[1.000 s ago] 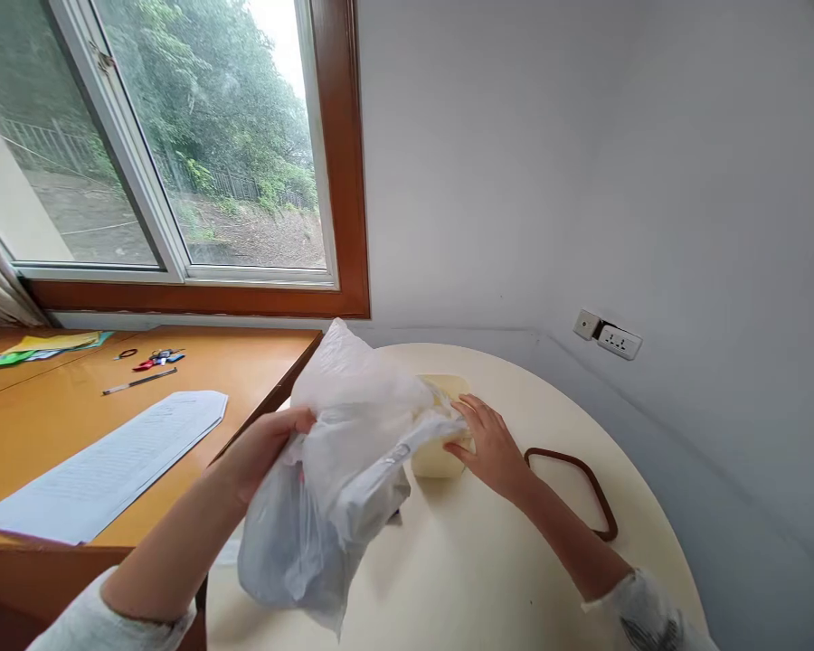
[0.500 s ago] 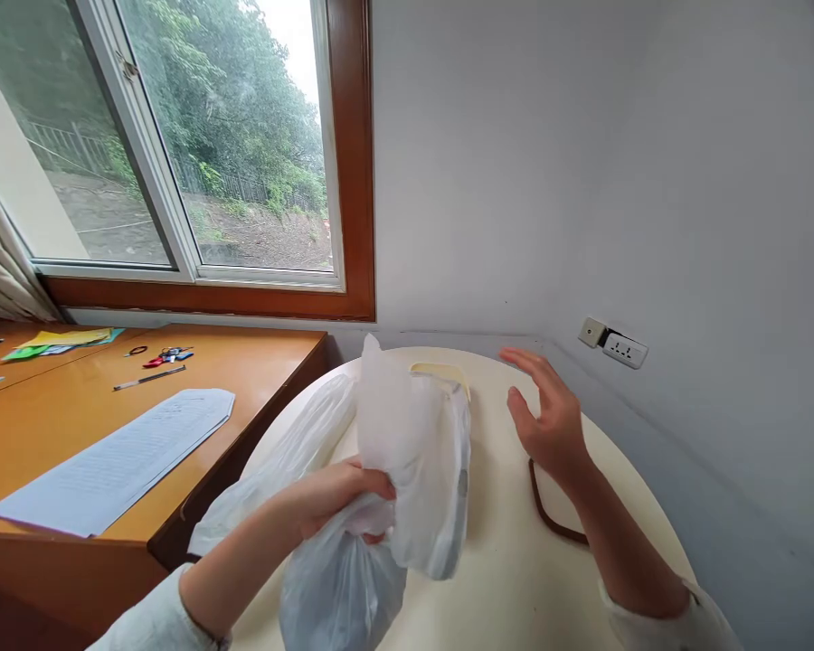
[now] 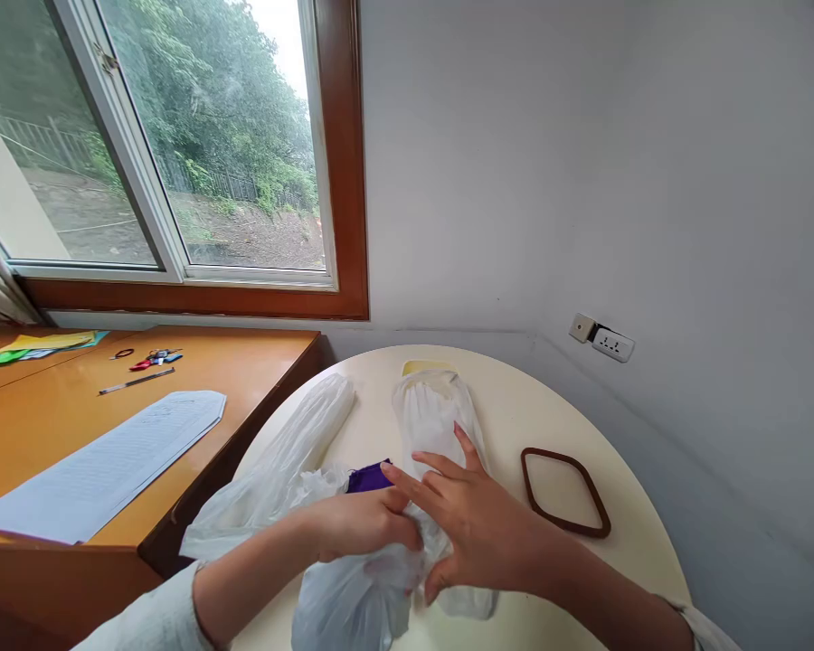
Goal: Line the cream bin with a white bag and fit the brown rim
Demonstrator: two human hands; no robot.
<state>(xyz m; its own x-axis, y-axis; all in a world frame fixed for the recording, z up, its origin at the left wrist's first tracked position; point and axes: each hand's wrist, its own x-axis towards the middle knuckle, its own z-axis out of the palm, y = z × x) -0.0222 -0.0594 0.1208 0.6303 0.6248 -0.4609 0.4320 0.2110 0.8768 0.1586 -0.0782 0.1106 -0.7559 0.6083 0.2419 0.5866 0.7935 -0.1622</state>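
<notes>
My left hand (image 3: pixel 363 526) is closed round the gathered neck of a white plastic bag (image 3: pixel 353 601), whose full, rounded part hangs below the fingers. Just past that hand, a piece of purple fabric (image 3: pixel 367 477) shows. Close beside it, my right hand (image 3: pixel 478 517) has its fingers spread over the white plastic and seems to hold nothing. A long white plastic-wrapped bundle (image 3: pixel 438 407) lies beyond both hands, partly covered by the right one. Behind its far end peeks a pale yellow edge (image 3: pixel 429 367). To the left, another crumpled plastic bag (image 3: pixel 305 443) stretches across the round table (image 3: pixel 515 398).
A brown rounded-square frame (image 3: pixel 601 511) lies at the table's right. On the wooden desk (image 3: pixel 258 371) at left are written sheets (image 3: pixel 122 461), a pen (image 3: pixel 136 381), small red and blue items (image 3: pixel 155 360) and coloured papers (image 3: pixel 47 342). A wall socket (image 3: pixel 612 344) is at right.
My right hand has come left and down from the table's right side to beside my left hand. The raised plastic has dropped, and the purple fabric now shows. The brown frame is uncovered.
</notes>
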